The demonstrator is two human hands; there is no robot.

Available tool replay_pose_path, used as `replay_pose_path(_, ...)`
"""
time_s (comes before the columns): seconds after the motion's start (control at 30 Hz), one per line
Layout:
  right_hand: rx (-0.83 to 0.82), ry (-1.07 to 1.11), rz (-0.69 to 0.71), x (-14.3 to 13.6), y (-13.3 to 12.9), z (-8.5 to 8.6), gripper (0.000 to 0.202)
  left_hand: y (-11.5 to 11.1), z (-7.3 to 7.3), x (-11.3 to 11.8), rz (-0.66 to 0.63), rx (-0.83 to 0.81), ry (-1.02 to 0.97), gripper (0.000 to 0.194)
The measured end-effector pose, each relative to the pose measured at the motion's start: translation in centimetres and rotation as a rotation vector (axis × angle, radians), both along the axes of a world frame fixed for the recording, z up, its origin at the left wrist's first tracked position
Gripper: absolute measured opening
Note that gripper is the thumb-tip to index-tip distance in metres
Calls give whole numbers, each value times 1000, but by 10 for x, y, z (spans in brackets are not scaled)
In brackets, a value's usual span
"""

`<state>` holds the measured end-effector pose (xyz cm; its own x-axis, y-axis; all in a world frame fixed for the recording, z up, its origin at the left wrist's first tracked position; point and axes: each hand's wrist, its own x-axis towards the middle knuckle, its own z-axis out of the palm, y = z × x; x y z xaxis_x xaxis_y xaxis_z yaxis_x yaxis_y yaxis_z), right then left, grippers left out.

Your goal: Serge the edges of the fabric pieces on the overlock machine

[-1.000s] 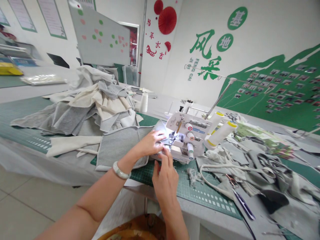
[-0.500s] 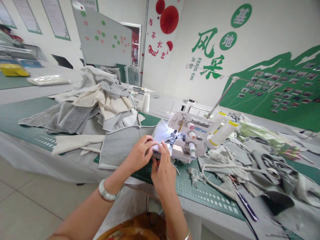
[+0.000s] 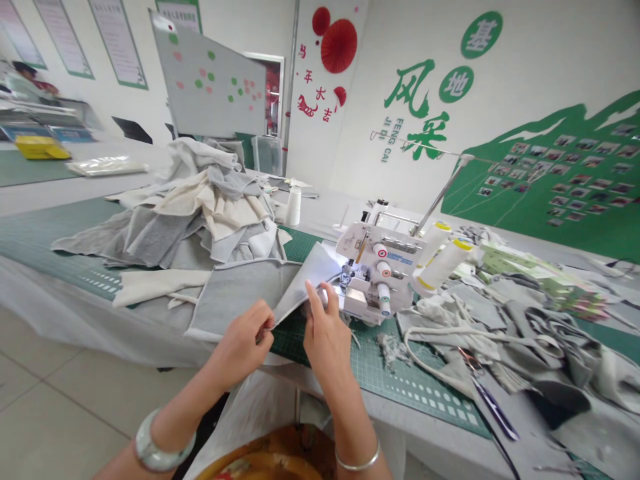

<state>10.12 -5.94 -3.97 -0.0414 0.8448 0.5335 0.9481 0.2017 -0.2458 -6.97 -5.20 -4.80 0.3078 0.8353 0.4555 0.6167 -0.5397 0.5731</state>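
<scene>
A white overlock sewing machine (image 3: 380, 267) stands on the table with its lamp lit. Grey fabric (image 3: 240, 293) reaches from the left up to the needle area, its near part folded over. My left hand (image 3: 247, 340) is closed on the edge of this fabric, left of the machine. Close to the presser foot, my right hand (image 3: 325, 327) rests at the fabric edge, index finger stretched out and fingers apart. Its thumb is partly hidden, and no firm grip on the fabric shows.
A big heap of grey and cream fabric (image 3: 200, 207) lies at the left. Cloth scraps (image 3: 525, 333), purple-handled snips (image 3: 495, 410) and thread cones (image 3: 445, 263) are at the right. Lint (image 3: 395, 350) lies on the green mat (image 3: 425, 393). A person (image 3: 30, 83) sits far left.
My left hand has moved left and toward me, away from my right hand, drawing the fabric edge out. My right hand has stayed near the machine. The camera view has shifted slightly.
</scene>
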Motion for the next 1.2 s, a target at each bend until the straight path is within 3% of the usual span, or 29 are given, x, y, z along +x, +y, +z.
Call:
replay_pose_path(0.2, 103, 65, 57, 17, -7, -11, 49, -39, 27, 26, -396, -278, 130, 14)
replay_pose_path(0.27, 176, 143, 90, 24, -8, -16, 44, -39, 41, 30, -561, -344, 89, 15)
replay_pose_path(0.33, 222, 224, 149, 29, -8, -19, 38, -26, 54, 32, -644, -315, -36, 16)
replay_pose_path(0.4, 220, 286, 199, 31, -8, -20, 34, 0, 64, 35, -572, -210, -198, 9)
replay_pose_path(0.5, 180, 331, 219, 30, -7, -23, 30, 60, 70, 48, -324, -145, -405, 7)
replay_pose_path(0.6, 154, 379, 216, 27, -7, -25, 29, 123, 74, 74, -122, -453, -683, 10)
replay_pose_path(0.73, 143, 426, 212, 26, -7, -27, 28, 178, 82, 117, -194, -660, -667, 11)
replay_pose_path(0.87, 140, 453, 225, 28, -7, -27, 28, 188, 84, 141, -333, -773, -665, 21)
replay_pose_path(1.03, 120, 464, 232, 30, -6, -26, 31, 178, 76, 138, -576, -809, -761, 26)
replay_pose_path(1.2, 137, 456, 218, 29, -7, -25, 33, 181, 76, 141, -601, -802, -794, 29)
